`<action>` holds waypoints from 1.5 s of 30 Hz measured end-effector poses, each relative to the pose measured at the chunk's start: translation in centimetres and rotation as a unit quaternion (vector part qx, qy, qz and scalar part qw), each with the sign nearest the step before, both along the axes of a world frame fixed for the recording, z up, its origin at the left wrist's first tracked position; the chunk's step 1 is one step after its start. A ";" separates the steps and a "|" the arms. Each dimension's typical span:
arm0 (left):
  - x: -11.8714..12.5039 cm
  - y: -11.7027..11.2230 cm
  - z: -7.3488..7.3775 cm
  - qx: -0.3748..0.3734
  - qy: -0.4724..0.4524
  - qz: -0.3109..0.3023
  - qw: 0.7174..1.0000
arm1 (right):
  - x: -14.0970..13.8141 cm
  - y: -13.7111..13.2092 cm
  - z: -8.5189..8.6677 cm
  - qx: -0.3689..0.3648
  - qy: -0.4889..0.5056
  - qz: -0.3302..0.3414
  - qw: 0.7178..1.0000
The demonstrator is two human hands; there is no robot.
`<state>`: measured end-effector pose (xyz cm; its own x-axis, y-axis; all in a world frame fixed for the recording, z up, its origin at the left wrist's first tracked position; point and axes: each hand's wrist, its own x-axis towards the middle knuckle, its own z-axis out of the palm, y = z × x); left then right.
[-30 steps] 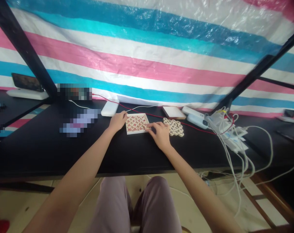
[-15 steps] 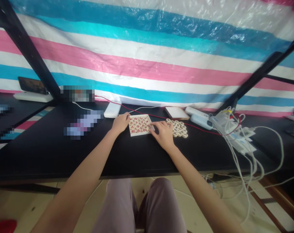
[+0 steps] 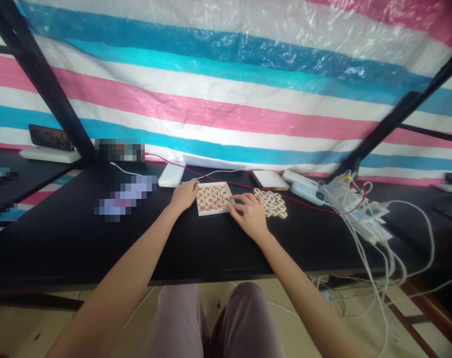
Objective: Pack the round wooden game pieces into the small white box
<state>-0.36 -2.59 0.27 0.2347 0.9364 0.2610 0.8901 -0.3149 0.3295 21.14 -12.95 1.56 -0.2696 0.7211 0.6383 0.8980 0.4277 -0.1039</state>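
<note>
A shallow white box [image 3: 214, 213] lies on the black table, holding rows of round Chinese chess pieces [image 3: 211, 199] with red characters. My left hand [image 3: 186, 194] is closed on the box's left edge near its far corner. At the right side of the box is my right hand [image 3: 250, 211], its thumb and forefinger together at a piece by the edge; the fingers partly hide that piece. Just beyond my right hand sits a flat cluster of Chinese chess pieces with dark characters [image 3: 273, 204], outside the box.
Behind the pieces is a box lid [image 3: 269, 179]. White power banks [image 3: 172, 173] stand at left and right, with a red cable [image 3: 244, 185] running between them. Power strips with tangled white cables [image 3: 363, 214] occupy the right. A striped plastic sheet [image 3: 226, 109] hangs behind the table [image 3: 211, 248].
The view has tilted up slightly, so everything sits lower in it. My left hand stays on the box edge, and the right fingers have shifted only slightly at the box's right side.
</note>
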 end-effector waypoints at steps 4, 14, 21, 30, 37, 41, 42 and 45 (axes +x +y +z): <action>0.0 -0.1 0.1 0.001 -0.003 0.005 1.000 | -0.2 -0.2 0.3 0.012 0.014 -0.018 1.000; 0.0 -0.1 0.3 -0.012 -0.003 0.002 1.000 | -0.1 -0.1 -0.2 -0.042 -0.022 -0.012 0.999; 0.0 -0.1 0.3 -0.014 0.006 0.005 1.000 | -0.2 -0.1 0.1 -0.051 -0.007 -0.019 0.998; -0.1 -0.1 0.4 -0.018 -0.002 -0.003 1.000 | 0.1 0.5 -0.7 -0.059 -0.029 -0.051 0.997; 0.0 -0.3 0.5 -0.007 -0.002 -0.013 1.000 | -0.1 1.3 -0.7 -0.050 -0.018 -0.048 0.997; 0.1 -0.1 0.2 -0.009 -0.009 -0.013 1.000 | 0.4 3.2 -0.9 -0.066 0.008 -0.053 0.996; 0.1 -0.1 0.2 -0.011 -0.011 -0.012 1.000 | 0.6 3.5 -1.0 -0.074 0.015 -0.052 0.996; 0.1 -0.1 0.1 -0.006 -0.020 -0.017 1.000 | 0.9 3.8 -1.2 -0.091 0.014 -0.036 0.995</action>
